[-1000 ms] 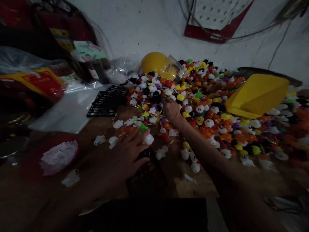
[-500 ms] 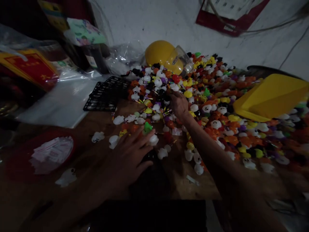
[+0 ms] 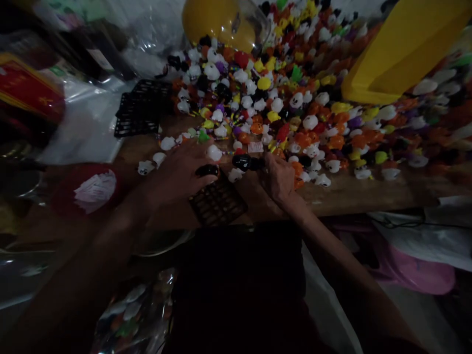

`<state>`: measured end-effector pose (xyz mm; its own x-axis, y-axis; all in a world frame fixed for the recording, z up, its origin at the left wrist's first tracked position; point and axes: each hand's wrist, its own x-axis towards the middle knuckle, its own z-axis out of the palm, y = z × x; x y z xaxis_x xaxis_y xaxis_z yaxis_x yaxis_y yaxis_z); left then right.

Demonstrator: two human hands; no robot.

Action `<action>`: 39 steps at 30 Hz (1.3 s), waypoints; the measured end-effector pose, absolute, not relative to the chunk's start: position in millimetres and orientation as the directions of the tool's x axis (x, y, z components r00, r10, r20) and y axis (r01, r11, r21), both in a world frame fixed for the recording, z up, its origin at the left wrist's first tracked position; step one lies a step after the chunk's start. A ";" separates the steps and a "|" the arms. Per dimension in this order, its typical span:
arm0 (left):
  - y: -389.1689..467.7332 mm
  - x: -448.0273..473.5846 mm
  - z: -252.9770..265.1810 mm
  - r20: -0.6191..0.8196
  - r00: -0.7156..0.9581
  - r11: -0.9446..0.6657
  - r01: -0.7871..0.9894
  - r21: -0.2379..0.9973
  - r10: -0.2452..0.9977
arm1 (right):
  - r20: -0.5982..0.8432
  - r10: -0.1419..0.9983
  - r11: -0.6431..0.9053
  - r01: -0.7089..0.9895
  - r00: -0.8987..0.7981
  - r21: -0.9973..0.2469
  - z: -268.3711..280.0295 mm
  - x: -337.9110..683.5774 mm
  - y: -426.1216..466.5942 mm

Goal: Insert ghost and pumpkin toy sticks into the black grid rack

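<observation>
My left hand stretches over the table's near-middle part with its fingers extended and apart. A glossy black figure lies between its thumb and fingers; whether the hand grips it I cannot make out. Just below is a black grid tray. My right hand is closed on another black toy figure, which points left toward the left hand. White figures and a green one sit by the left fingertips. Beside the right hand spreads a large heap of small colourful toy figures.
Stacked black grid trays and plastic sheeting are at left. A red dish holds paper slips. A yellow helmet and a yellow scoop rest at the heap. A pink stool stands below right.
My right hand has come back from the heap toward me with a black toy figure. My left hand stays over the tray. The view has tilted downward.
</observation>
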<state>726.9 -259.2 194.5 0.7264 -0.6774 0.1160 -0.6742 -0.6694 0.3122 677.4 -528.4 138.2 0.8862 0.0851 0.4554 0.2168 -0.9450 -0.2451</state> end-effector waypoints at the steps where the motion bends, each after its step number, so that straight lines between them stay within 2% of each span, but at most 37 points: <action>1: -258.7 727.6 194.6 0.123 0.721 -0.665 -0.681 0.305 -0.682 | 0.419 0.058 -0.941 0.190 0.906 -0.280 135.7 669.2 -525.3; 3: -257.8 728.5 194.9 0.142 0.707 -0.653 -0.698 0.293 -0.693 | 0.323 -0.018 -0.911 0.118 0.946 -0.395 131.5 655.0 -518.5; 5: -257.1 729.1 195.0 0.144 0.695 -0.642 -0.710 0.288 -0.704 | 0.185 -0.048 -0.804 0.072 0.982 -0.590 128.5 644.9 -512.1; 7: -256.8 729.5 194.9 0.144 0.692 -0.642 -0.714 0.279 -0.707 | 0.036 0.022 -0.561 0.042 0.999 -0.826 126.5 640.8 -507.3; 9: -256.6 730.0 194.3 0.153 0.697 -0.649 -0.712 0.270 -0.701 | -0.072 0.142 -0.234 -0.037 0.987 -0.972 125.4 642.9 -505.0; 11: -256.3 730.9 193.5 0.161 0.698 -0.650 -0.711 0.268 -0.698 | -0.149 0.218 0.013 -0.155 0.964 -0.988 125.2 648.5 -505.0; 14: -255.8 731.7 192.3 0.173 0.686 -0.630 -0.721 0.288 -0.706 | -0.234 0.244 0.169 -0.279 0.941 -0.945 126.5 654.3 -506.4; 17: -255.3 731.4 191.2 0.176 0.695 -0.632 -0.711 0.306 -0.697 | -0.266 0.247 0.216 -0.321 0.932 -0.922 127.9 652.3 -505.3; 20: -255.0 731.0 191.0 0.133 0.719 -0.656 -0.682 0.323 -0.682 | -0.263 0.234 0.192 -0.310 0.936 -0.931 125.8 653.0 -503.4; 22: -255.6 731.0 191.8 0.113 0.727 -0.667 -0.672 0.321 -0.678 | -0.222 0.209 0.112 -0.249 0.952 -0.962 121.0 661.7 -504.0; 24: -257.1 730.6 193.8 0.112 0.733 -0.678 -0.668 0.308 -0.671 | -0.123 0.158 -0.014 -0.122 0.980 -0.992 114.5 676.5 -506.0; 26: -258.9 729.7 196.8 0.115 0.731 -0.679 -0.671 0.299 -0.672 | -0.006 0.063 -0.143 0.003 0.998 -0.990 108.9 691.3 -507.2; 28: -259.9 728.4 199.7 0.106 0.726 -0.677 -0.676 0.292 -0.680 | 0.074 -0.017 -0.206 0.069 0.997 -0.976 106.1 698.8 -504.8; 32: -257.6 726.6 200.9 0.090 0.733 -0.687 -0.667 0.288 -0.674 | 0.131 -0.024 -0.167 0.125 0.991 -0.978 105.1 687.9 -486.6; 37: -255.5 726.9 199.4 0.082 0.738 -0.696 -0.662 0.278 -0.669 | 0.061 -0.036 -0.011 0.061 0.997 -0.998 95.8 684.3 -462.5; 39: -256.7 727.2 200.4 0.062 0.743 -0.703 -0.654 0.278 -0.666 | 0.048 -0.017 -0.007 0.048 0.999 -0.999 91.7 690.4 -459.0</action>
<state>727.2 -256.7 200.4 0.7430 -0.6665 0.0617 -0.6541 -0.7034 0.2781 690.4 -459.0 91.7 0.9987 -0.0167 0.0482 0.0481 -0.0072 -0.9988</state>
